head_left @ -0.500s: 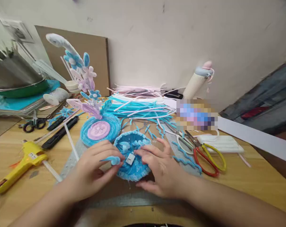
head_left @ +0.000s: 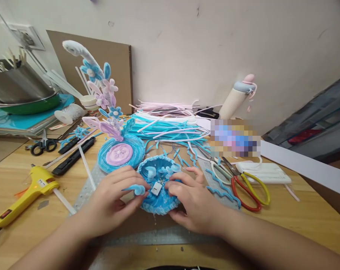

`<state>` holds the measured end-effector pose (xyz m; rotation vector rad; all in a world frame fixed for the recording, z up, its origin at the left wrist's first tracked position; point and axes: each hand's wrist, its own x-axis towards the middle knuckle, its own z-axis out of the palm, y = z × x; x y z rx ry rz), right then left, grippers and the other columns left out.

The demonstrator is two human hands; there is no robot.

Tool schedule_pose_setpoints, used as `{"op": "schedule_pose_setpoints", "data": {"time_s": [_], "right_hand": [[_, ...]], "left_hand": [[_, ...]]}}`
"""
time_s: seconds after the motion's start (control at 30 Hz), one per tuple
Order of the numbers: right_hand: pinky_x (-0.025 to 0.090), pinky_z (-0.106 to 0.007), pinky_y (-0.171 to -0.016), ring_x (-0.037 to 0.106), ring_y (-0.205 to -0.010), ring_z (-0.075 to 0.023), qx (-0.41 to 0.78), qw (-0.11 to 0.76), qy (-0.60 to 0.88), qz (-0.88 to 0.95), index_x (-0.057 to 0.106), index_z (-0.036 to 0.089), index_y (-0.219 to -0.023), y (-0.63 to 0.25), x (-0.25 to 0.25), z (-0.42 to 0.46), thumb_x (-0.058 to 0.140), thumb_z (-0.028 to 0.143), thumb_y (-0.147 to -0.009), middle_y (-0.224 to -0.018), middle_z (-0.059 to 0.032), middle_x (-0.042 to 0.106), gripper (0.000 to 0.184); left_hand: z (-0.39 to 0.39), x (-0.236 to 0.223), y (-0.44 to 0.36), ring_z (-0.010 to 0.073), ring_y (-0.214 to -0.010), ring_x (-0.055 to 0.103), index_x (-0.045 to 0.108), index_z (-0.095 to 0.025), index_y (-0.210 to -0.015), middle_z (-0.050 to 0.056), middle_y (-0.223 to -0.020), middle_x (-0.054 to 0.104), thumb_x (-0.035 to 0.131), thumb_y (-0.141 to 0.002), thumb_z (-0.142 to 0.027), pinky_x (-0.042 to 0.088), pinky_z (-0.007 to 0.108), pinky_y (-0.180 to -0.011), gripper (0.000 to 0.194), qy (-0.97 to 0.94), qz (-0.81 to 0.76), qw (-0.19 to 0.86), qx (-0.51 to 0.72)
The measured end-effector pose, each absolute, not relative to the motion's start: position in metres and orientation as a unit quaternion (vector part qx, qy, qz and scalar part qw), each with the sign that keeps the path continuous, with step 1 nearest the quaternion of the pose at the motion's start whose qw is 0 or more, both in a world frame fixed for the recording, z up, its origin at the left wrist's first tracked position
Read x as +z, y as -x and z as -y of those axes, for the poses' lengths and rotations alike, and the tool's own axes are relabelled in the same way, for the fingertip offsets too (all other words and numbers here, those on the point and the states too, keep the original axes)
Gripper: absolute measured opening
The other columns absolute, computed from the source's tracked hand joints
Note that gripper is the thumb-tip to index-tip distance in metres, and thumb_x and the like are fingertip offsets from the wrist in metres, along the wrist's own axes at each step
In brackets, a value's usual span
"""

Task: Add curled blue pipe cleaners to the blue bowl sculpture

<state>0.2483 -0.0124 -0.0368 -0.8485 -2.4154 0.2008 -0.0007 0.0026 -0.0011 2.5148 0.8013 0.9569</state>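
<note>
Here, hands (head_left: 113, 204) (head_left: 196, 202) at opposite blue bowl edges (head_left: 160, 208).

The wooden table (head_left: 301, 221) bears a glue gun (head_left: 36, 193) and mat (head_left: 198, 236).

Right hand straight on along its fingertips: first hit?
Probably the small white block inside the blue bowl, just left of the right hand in view; depth is unclear.
</note>
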Motion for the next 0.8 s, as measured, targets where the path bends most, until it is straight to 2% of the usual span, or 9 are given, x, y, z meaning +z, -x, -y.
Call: {"op": "schedule_pose_setpoints", "data": {"time_s": [0.07, 0.13, 0.23, 0.37, 0.57, 0.8], "right_hand": [[0.015, -0.046, -0.104, 0.059, -0.108, -0.0226, 0.065, 0.307, 0.301, 0.901, 0.049, 0.021, -0.098, -0.251, -0.035, 0.013, 0.068, 0.025, -0.081, -0.101, -0.0001, 0.072, 0.026], [0.015, -0.046, -0.105, 0.06, -0.106, -0.0223, 0.051, 0.336, 0.264, 0.903, 0.049, 0.021, -0.098, -0.254, -0.031, 0.014, 0.067, 0.039, -0.084, -0.1, -0.0016, 0.072, 0.029], [0.014, -0.047, -0.108, 0.06, -0.105, -0.0228, 0.034, 0.381, 0.196, 0.903, 0.048, 0.021, -0.101, -0.261, -0.026, 0.015, 0.054, 0.056, -0.089, -0.103, -0.0049, 0.071, 0.038], [0.013, -0.05, -0.11, 0.06, -0.104, -0.0232, 0.025, 0.438, 0.182, 0.88, 0.047, 0.023, -0.102, -0.266, -0.029, 0.016, 0.04, 0.05, -0.096, -0.103, -0.0047, 0.069, 0.029], [0.019, -0.05, -0.107, 0.059, -0.102, -0.0242, 0.064, 0.46, 0.208, 0.861, 0.048, 0.022, -0.109, -0.267, -0.037, 0.015, 0.044, 0.038, -0.093, -0.104, -0.0054, 0.067, 0.023], [0.02, -0.051, -0.106, 0.057, -0.103, -0.0245, 0.081, 0.461, 0.212, 0.858, 0.048, 0.022, -0.111, -0.267, -0.037, 0.015, 0.048, 0.033, -0.089, -0.104, -0.0051, 0.066, 0.024]], "left_hand": [[-0.002, -0.001, 0.001, 0.0133, -0.08, 0.059, 0.06, -0.02, -0.098, -0.001, -0.085, 0.068, 0.061, -0.084, -0.003, 0.047, 0.028, -0.075, 0.022, -0.882, -0.285, 0.164, 0.337], [-0.002, 0.0, 0.001, 0.0131, -0.08, 0.059, 0.06, -0.021, -0.098, -0.002, -0.086, 0.068, 0.061, -0.084, -0.004, 0.046, 0.028, -0.076, 0.022, -0.883, -0.286, 0.158, 0.337], [-0.002, 0.0, 0.002, 0.0131, -0.082, 0.059, 0.06, -0.021, -0.098, -0.001, -0.087, 0.069, 0.061, -0.084, -0.003, 0.046, 0.028, -0.078, 0.022, -0.885, -0.288, 0.158, 0.329], [-0.004, -0.001, 0.001, 0.0129, -0.082, 0.061, 0.06, -0.021, -0.098, -0.002, -0.088, 0.07, 0.061, -0.084, -0.003, 0.046, 0.029, -0.079, 0.023, -0.884, -0.282, 0.152, 0.34], [-0.003, -0.001, 0.001, 0.0129, -0.078, 0.06, 0.059, -0.022, -0.095, -0.002, -0.085, 0.069, 0.06, -0.084, -0.002, 0.046, 0.029, -0.076, 0.022, -0.883, -0.286, 0.151, 0.34], [-0.004, -0.001, 0.0, 0.0135, -0.077, 0.061, 0.061, -0.022, -0.095, -0.001, -0.084, 0.068, 0.06, -0.084, -0.004, 0.047, 0.029, -0.075, 0.021, -0.879, -0.293, 0.147, 0.347]]}}
